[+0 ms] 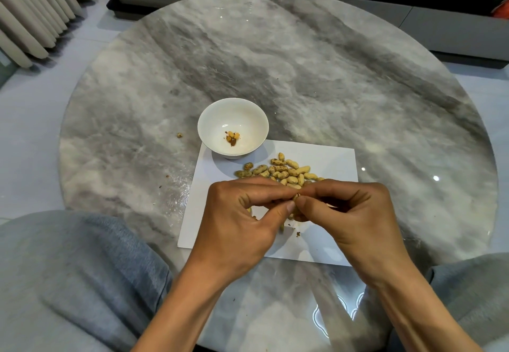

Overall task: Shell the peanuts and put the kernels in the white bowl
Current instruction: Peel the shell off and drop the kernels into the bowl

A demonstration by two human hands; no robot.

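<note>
— What is being held?
— One peanut [297, 197] is pinched by the left hand [237, 222] and the right hand [355, 214], fingers clamped on it above the white paper [325, 159].
— The rest?
— The peanut pile [281, 172] is heaped there; a few kernels [232, 137] are seen in the white bowl [214, 120].

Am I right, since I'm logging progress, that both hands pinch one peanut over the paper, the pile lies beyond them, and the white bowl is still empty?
Not quite: the bowl is not empty. The head view shows a few kernels at its bottom. The rest holds: the left hand and right hand pinch one peanut over the paper, and the pile lies beyond them.
</note>
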